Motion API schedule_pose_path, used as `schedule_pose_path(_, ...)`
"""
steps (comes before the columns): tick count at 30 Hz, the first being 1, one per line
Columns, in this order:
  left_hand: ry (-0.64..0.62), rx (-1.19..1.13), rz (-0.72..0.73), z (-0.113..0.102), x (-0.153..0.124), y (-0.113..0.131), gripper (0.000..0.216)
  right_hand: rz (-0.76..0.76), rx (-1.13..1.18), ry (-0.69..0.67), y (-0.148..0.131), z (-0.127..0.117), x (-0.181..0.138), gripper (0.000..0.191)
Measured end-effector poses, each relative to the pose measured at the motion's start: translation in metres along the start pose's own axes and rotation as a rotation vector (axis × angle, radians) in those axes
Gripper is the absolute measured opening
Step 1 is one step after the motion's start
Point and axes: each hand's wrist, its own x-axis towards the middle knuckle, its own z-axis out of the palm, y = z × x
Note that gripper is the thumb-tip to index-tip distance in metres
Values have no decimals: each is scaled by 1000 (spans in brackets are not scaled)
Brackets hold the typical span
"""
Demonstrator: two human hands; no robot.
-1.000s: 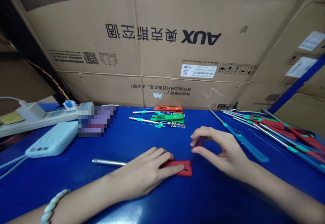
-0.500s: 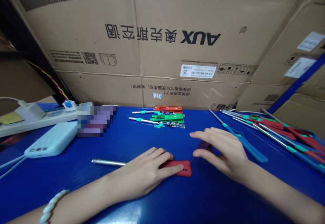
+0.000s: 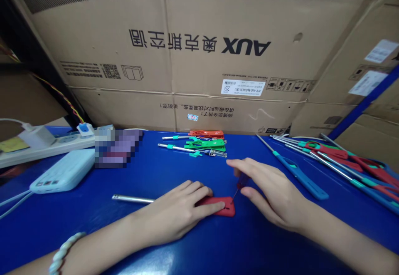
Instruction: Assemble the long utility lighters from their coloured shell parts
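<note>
Red lighter lies flat on blue table, front center. Left hand pins it, fingers bent over the body, index pressing near the slot; hand hides the middle, metal tube sticks out left. Right hand half open, thumb and index apart around a dark screwdriver; can't tell if they grip it. Shaft slants down to lighter's right end. Blue lighter just beyond right hand, lighter pile farther right, overlapping. Behind: orange part and green part, with rods. Left side: power bank, power strip, pixelated purple item. Cardboard walls off the back.
</note>
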Motion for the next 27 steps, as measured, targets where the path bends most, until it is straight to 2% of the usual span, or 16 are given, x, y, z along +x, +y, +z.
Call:
schedule_pose_path(4,1,3,0,0,0,0,48,79,195,-94,-3,-2,2,39)
schedule_pose_path(8,2,-10,-2,0,0,0,48,1,4,-19,0,2,0,17)
schedule_pose_path(10,11,-7,-1,0,0,0,48,-31,-48,-21,0,0,2,18)
schedule_pose_path(15,29,-1,7,1,0,-1,46,45,212,-167,-5,-9,7,31)
schedule_pose_path(18,23,-8,-1,1,1,-1,45,2,59,-70,-4,-4,3,17)
schedule_pose_path(21,5,-14,-4,0,1,0,47,-90,-113,26,-4,-2,1,20)
schedule_pose_path(23,14,-11,-2,0,1,0,47,-76,-39,-24,-5,-5,2,25)
schedule_pose_path(25,39,-10,-1,0,1,1,45,9,135,-123,-7,-8,3,36)
schedule_pose_path(27,61,-15,2,1,1,0,43,69,245,-169,-6,-7,2,37)
